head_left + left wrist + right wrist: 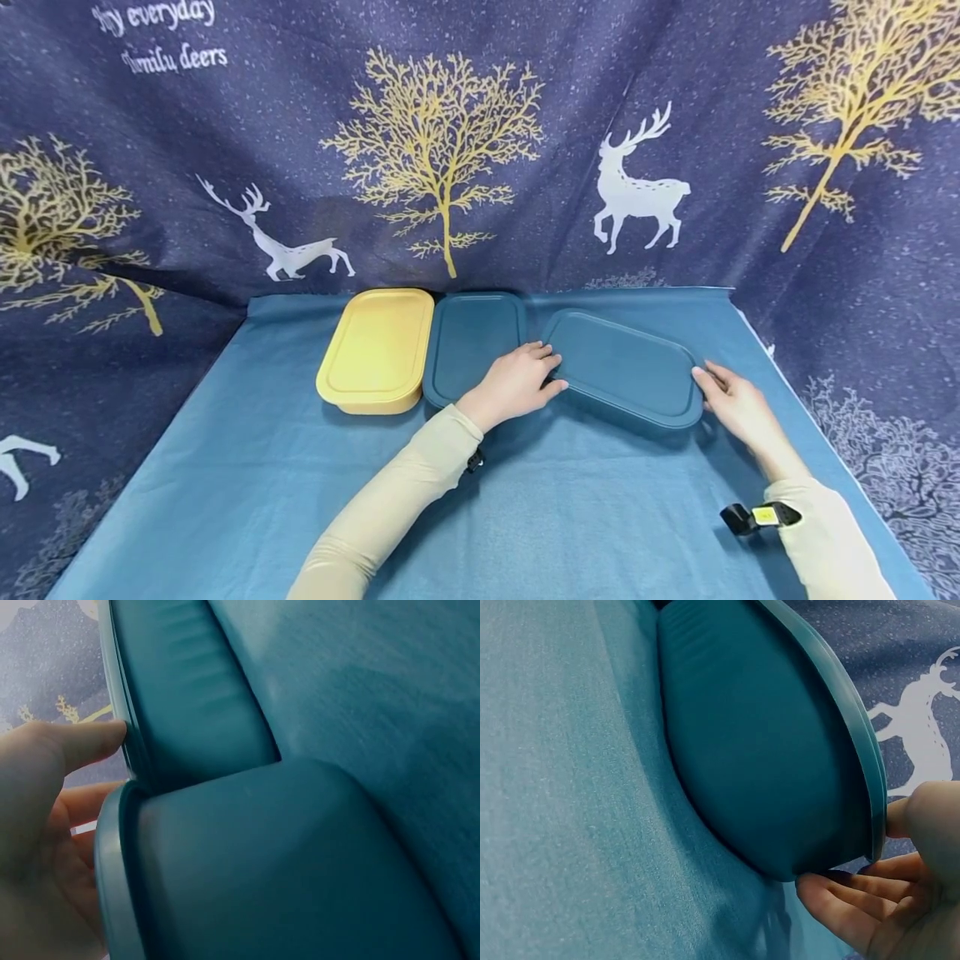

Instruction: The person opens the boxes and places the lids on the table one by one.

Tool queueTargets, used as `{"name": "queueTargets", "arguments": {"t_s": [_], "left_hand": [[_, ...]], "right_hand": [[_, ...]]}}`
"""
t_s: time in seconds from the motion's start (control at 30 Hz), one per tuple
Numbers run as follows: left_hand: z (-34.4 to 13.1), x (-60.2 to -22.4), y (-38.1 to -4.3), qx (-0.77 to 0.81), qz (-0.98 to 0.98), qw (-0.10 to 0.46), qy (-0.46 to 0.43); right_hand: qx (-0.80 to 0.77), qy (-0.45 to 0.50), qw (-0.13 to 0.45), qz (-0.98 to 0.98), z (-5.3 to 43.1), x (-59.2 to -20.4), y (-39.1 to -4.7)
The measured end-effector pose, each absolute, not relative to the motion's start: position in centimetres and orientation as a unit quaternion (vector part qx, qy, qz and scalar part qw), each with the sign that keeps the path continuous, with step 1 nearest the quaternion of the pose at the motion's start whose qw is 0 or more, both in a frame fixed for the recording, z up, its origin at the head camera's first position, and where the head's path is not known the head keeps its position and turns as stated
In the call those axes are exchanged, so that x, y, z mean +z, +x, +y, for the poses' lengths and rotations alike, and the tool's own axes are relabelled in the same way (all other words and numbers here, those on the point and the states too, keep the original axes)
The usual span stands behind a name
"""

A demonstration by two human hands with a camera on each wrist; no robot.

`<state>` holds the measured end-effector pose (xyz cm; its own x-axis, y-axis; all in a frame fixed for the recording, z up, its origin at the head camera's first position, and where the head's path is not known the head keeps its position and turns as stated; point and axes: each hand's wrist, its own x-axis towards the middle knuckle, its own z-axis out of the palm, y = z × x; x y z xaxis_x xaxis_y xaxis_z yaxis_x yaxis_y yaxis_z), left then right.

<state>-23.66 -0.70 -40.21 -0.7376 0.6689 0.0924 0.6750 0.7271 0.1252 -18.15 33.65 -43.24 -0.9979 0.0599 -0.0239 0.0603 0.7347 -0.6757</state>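
A dark blue lidded food container (626, 367) sits at an angle on the right side of the table, its lid on. My left hand (521, 382) grips its left end, the thumb at the lid's front edge; in the left wrist view the thumb (97, 742) touches the rim. At the opposite end my right hand (738, 406) holds the corner. The right wrist view shows that thumb at the lid rim and the fingers (847, 900) low against the container wall (757, 742). A second dark blue container (478, 342) stands just left, partly behind my left hand.
A yellow lidded container (378, 346) stands beside the second blue one, on its left. Blue cloth (600, 517) covers the table. Behind and at the sides hangs a dark cloth (570, 67) printed with deer and trees.
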Motion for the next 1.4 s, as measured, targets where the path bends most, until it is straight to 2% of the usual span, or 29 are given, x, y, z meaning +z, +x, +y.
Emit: {"name": "queueTargets", "arguments": {"t_s": [0.33, 0.77, 1.1, 1.4], "left_hand": [[0.4, -40.5, -23.8, -0.050, -0.928, 0.053, -0.366], [3.5, -40.9, -23.8, -0.050, -0.939, 0.054, -0.336], [5.2, -41.4, -23.8, -0.045, -0.948, 0.071, -0.306], [6.1, -41.4, -23.7, -0.039, -0.947, 0.087, -0.308]], "right_hand": [[-0.381, 0.043, -0.028, 0.923, 34.1, -43.2, -19.5], [-0.412, 0.091, -0.080, 0.903, 36.2, -43.7, -22.2], [-0.432, 0.101, -0.064, 0.894, 37.6, -44.1, -24.0], [-0.437, 0.110, -0.094, 0.888, 38.3, -44.1, -25.3]]}}
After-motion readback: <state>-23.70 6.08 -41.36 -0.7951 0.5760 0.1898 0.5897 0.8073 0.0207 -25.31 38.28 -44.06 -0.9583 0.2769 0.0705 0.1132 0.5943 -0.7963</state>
